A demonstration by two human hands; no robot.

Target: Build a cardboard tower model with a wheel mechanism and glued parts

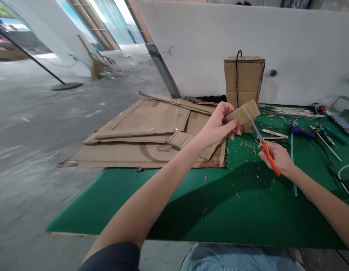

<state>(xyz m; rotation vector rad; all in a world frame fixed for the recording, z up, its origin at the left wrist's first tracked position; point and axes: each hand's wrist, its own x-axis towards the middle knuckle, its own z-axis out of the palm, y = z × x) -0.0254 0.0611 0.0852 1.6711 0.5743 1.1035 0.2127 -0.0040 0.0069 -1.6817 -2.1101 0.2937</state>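
My left hand (218, 126) is closed on a small strip of brown cardboard (243, 112), held up above the green table (168, 203). My right hand (277, 156) grips orange-handled scissors (261, 141), whose blades reach up to the strip's right part. Both hands hover over the table's middle right, in front of an upright cardboard box (243, 81) with a black cord running down its face.
A stack of flattened cardboard sheets (146, 135) lies on the table's left, overhanging its edge. Wooden sticks (274, 133), a blue tool (300, 130), wires and small scraps are scattered at the right. A white wall stands behind; concrete floor lies to the left.
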